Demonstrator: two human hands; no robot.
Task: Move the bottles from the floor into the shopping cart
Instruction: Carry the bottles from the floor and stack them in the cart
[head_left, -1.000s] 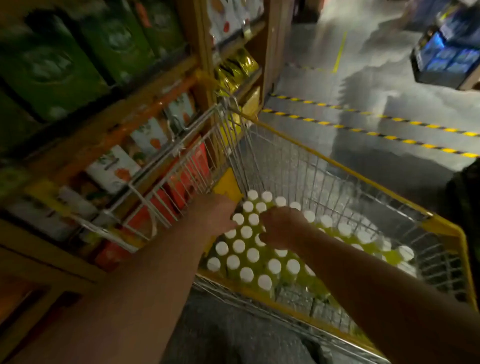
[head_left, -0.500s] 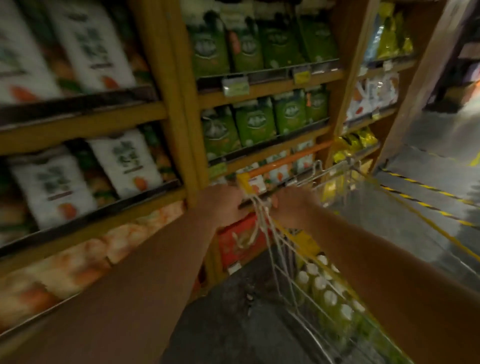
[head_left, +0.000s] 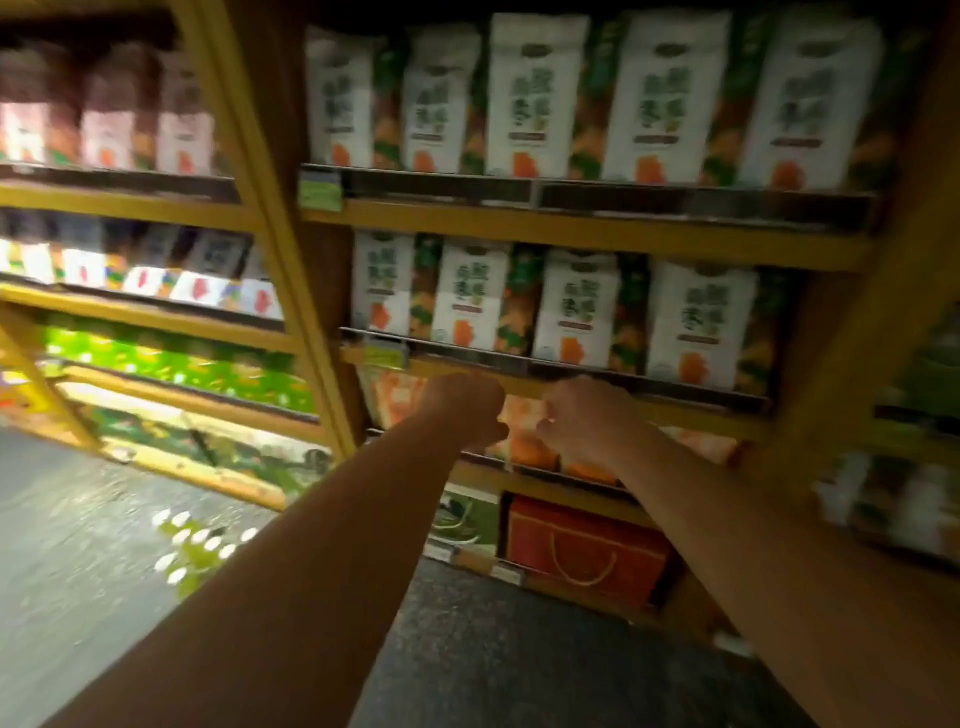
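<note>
Since 1 s ago the view had swung left, away from the shopping cart. Then, both hands were down over the white-capped bottles already in the basket. Half a sec ago they were up at the cart's near rim, and now the cart was out of frame altogether. The person faced the shelf unit (head_left: 571, 223), w/ white pouches (head_left: 540, 98) on the upper tiers and a red box (head_left: 582, 561) at the bottom.

The left hand (head_left: 467, 410) and right hand (head_left: 587, 415) were held out in front, just beside each other but not touching. Their backs were to the camera and the fingers were curled under into fists. Nothing showed in either grasp, tho blur hid the fingertips.

For the task, as a judgement: one load was prob. set down in the cart and the person was turning back for more. More bottles (head_left: 200, 545) stood on the floor (head_left: 78, 571) at near left, well apart from both hands and just left of the left forearm.

Only their white caps read clearly, w/ a bit of green body beneath. The caps faced up toward the camera, so the bottles seemed upright: long axis vertical, necks up, bases on the floor. They sat bunched in rows, poss. a wrapped pack, but it was too blurred to tell. The next reach would likely need to go down and to the left.
</note>
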